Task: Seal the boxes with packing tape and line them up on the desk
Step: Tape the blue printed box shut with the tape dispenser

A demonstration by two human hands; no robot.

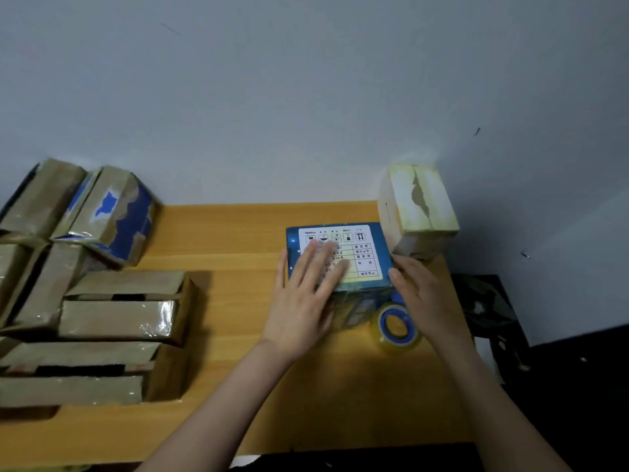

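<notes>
A blue box [372, 253] with a white and yellow printed label on top stands on the wooden desk [231, 233], right of centre. My left hand [306, 287] lies flat on its top with fingers straight and spread. My right hand [422, 294] rests with straight fingers against the box's right side. A roll of clear packing tape [396, 327] with a blue core lies on the desk at the box's front right corner, just under my right hand. A pale yellow box [418, 209] stands behind it at the wall.
Several brown taped boxes [112, 318] crowd the left of the desk, with two blue-patched ones [115, 212] leaning at the back left. The grey wall closes the far edge. Dark objects [490, 308] sit off the desk's right edge.
</notes>
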